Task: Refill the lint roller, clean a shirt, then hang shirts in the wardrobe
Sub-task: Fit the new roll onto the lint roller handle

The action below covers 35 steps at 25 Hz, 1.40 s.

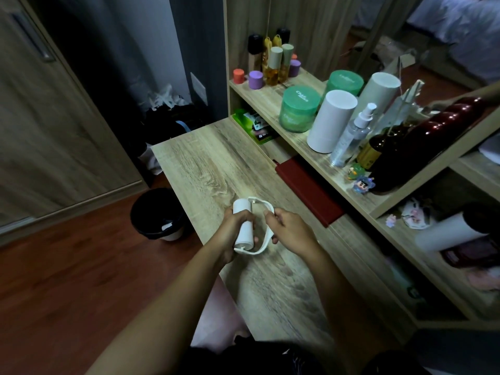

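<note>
Just below the middle of the frame, above the wooden worktop [205,163], the person holds the lint roller in two parts that meet. The left hand [234,228] wraps its fingers round the middle of the white roll [241,208], so the roll's upper end stands clear above the knuckles and its lower end shows below them. The roll points up and slightly left in the picture. The white roller frame [266,242] curves round the roll's right side like a bow, with one end at the roll's top and the other at its bottom. The right hand [289,229] sits just right of the roll and grips the bowed part of that frame with curled fingers and the thumb on top. The two hands are close together, with only the roll and frame between them. To the right of the hands a dark red book [311,190] lies at the worktop's back edge, under a shelf [270,104]. This shelf carries a green jar [299,106], a white cylinder [331,120], a clear spray bottle [354,133] and a small figurine [364,184]. At the left, on the reddish floor beside the worktop, stands a black waste bin [157,215].
</note>
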### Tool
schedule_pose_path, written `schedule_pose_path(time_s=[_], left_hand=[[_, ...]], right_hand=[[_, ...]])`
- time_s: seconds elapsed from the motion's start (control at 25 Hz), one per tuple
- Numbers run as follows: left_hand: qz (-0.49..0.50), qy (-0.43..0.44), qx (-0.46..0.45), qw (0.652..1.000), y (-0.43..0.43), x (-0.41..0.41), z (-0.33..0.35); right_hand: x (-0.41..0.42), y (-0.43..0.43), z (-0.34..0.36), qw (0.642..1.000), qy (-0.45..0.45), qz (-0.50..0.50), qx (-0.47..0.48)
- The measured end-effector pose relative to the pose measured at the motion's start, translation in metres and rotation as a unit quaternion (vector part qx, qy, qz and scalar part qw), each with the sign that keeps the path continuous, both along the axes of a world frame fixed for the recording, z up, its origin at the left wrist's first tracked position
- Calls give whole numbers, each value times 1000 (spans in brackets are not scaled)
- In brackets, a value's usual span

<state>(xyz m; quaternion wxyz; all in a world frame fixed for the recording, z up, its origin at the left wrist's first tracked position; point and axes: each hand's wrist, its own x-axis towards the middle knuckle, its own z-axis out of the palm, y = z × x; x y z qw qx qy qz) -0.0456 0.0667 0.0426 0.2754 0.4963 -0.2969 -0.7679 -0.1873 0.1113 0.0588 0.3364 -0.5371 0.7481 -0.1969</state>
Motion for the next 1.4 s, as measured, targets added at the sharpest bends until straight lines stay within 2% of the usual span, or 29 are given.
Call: schedule_pose_path(time_s=[0.24, 0.4, 0.6, 0.88, 1.4], left_hand=[[6, -1, -2, 1000, 0, -3, 2], [-18, 34, 24, 999, 0, -2, 7], [-21, -9, 9, 1000, 0, -4, 7], [-36, -19, 68, 997, -3, -6, 11], [-6, -87, -40, 995, -3, -6, 19]], right_hand=[[0, 0, 4, 1000, -5, -16, -1], [2, -1, 8, 1000, 8, -23, -2], [3, -4, 9, 1000, -4, -23, -9], [-2, -7, 8, 999, -38, 5, -11], [7, -10, 15, 999, 30, -12, -20]])
